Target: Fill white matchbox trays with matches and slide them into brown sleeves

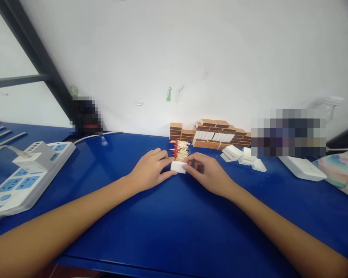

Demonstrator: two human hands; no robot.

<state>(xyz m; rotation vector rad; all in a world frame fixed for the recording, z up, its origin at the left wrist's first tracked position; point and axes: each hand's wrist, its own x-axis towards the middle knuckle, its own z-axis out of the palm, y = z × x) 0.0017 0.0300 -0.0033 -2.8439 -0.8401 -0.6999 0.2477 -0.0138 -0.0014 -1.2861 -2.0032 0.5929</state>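
A small white box tray [178,166] sits on the blue table in the middle of the view, between my two hands. My left hand [152,168] has its thumb and index finger at the tray's left end. At its right end are the thumb and fingertips of my right hand [207,172], its fingers curled. Just behind the tray lies a heap of red-tipped matches [180,150]. Brown and white matchboxes [210,144] are stacked against the wall behind the matches.
Several white trays [233,152] lie right of my right hand. A white power strip [31,177] with plugs and cables stands at the left. Farther right are a white box [303,168] and a colourful item [340,170]. Two blurred patches hide things near the wall.
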